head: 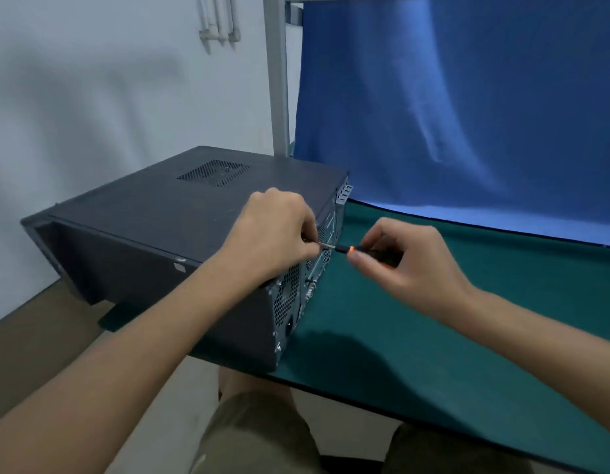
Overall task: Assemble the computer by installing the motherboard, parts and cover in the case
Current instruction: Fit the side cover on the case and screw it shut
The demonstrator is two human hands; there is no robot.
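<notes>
Dark grey metal computer case lies flat on the green table mat with its cover on, so the internals look done and probably only the rear screws are left. Left hand pinches the shaft tip at the case's rear edge; no screw is visible. Right hand curls round the handle of the black screwdriver with an orange band. The case's left end overhangs the mat and its near corner sits at the front edge. Open mat to the right, blue cloth backdrop behind.

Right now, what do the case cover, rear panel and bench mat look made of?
Case cover: likely painted sheet metal, matte black, with a punched vent grid. Rear panel: bare grey metal, perforated. Bench mat: green, matte, thin edge; probably rubber or vinyl.
</notes>
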